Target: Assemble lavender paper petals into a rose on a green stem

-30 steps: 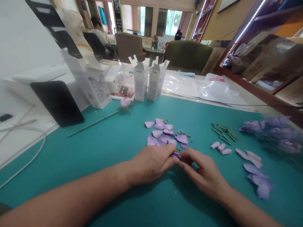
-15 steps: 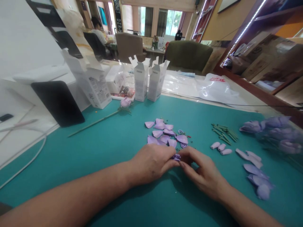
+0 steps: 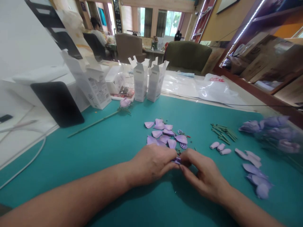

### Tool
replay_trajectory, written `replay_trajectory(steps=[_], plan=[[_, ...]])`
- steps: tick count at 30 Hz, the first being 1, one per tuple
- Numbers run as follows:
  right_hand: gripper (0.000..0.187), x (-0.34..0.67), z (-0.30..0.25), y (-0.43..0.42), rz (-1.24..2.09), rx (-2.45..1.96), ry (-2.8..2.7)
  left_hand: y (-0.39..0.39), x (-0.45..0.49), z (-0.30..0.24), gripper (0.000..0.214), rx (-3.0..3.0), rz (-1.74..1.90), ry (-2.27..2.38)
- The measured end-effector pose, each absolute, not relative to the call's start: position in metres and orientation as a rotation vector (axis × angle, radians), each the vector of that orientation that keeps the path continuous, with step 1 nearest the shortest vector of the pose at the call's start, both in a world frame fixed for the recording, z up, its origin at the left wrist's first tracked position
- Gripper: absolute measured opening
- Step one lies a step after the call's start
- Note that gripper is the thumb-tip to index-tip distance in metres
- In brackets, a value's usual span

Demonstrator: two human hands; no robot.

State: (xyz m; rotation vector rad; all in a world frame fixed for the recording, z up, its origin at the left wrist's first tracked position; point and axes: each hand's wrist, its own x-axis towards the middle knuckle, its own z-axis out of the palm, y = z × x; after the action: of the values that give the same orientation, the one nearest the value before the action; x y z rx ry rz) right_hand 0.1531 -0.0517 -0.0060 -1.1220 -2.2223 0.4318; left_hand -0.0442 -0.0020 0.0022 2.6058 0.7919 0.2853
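Note:
Between both hands is a small purple flower piece [image 3: 176,160], mostly covered by fingers. My left hand [image 3: 153,162] is closed, pinching it between thumb and fingers. From the other side my right hand [image 3: 201,171] pinches the same piece with thumb and index finger. Just beyond the hands lies a loose group of purple petals [image 3: 164,138]. A purple openwork ring [image 3: 183,146] and tiny green and red bits rest beside the petals. The exact shape of the held piece is hidden.
A pink rose on a green stem [image 3: 94,123] lies left on the green mat [image 3: 113,195]. To the right are green stem pieces [image 3: 222,133], pale pink buds [image 3: 221,147], larger petals [image 3: 257,179] and purple flowers [image 3: 281,126]. White boxes [image 3: 141,82] stand behind; a dark tablet [image 3: 56,104] leans left.
My hands have shifted very slightly, the right fingers closing in on the purple piece, which has turned a little. Nothing else on the mat has moved.

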Motion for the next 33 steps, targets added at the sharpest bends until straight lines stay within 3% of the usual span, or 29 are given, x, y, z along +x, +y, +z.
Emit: replay_trajectory(steps=[12, 33], plan=[[0.010, 0.1529, -0.0113, -0.0496, 0.455, -1.176, -2.197, -0.0032, -0.0447, 0.0051, 0.017, 2.427, 0.280, 0.865], [0.008, 0.1521, -0.0083, -0.0500, 0.388, -1.150, -2.188, -0.0035, -0.0453, 0.0004, 0.022, 2.520, 0.333, 0.860]])
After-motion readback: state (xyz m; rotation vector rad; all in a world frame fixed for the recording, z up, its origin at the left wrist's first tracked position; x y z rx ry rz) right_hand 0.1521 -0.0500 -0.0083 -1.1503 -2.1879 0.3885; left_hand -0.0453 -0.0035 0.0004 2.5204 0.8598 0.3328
